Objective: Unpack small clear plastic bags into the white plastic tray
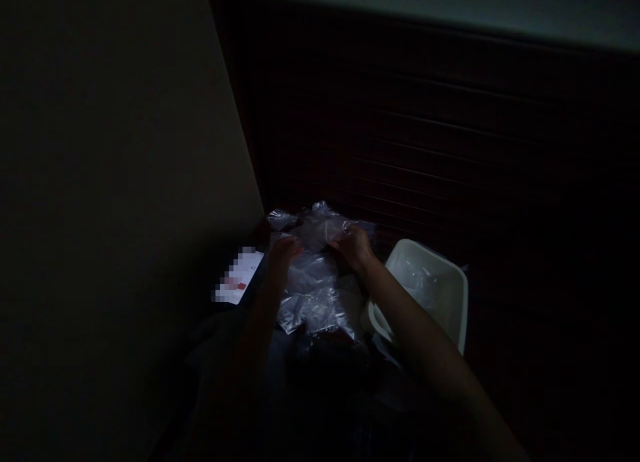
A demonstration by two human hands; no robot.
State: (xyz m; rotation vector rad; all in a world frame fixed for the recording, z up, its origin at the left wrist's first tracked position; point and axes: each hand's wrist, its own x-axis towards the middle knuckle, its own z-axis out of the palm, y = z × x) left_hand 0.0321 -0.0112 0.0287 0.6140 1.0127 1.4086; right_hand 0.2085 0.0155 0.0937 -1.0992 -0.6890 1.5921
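Observation:
Between my two hands a thin, clear plastic bag [317, 234] is spread over a heap of similar bags. My right hand [354, 247] pinches its right side between thumb and fingers. At its left side my left hand [285, 251] is curled with the fingertips against the plastic; the dim light blurs its finger detail. More crumpled clear plastic bags [317, 309] lie below and around both hands, shiny and overlapping. Just right of my right forearm stands a pale plastic bin [463, 302] with some clear plastic inside, its near side partly covered by the arm.
A lit phone screen [243, 279], partly pixelated, glows left of the bags. A plain wall [125, 149] rises on the left. Dark slatted panelling [400, 142] runs behind, under a pale ledge [450, 9]. The surroundings are very dark.

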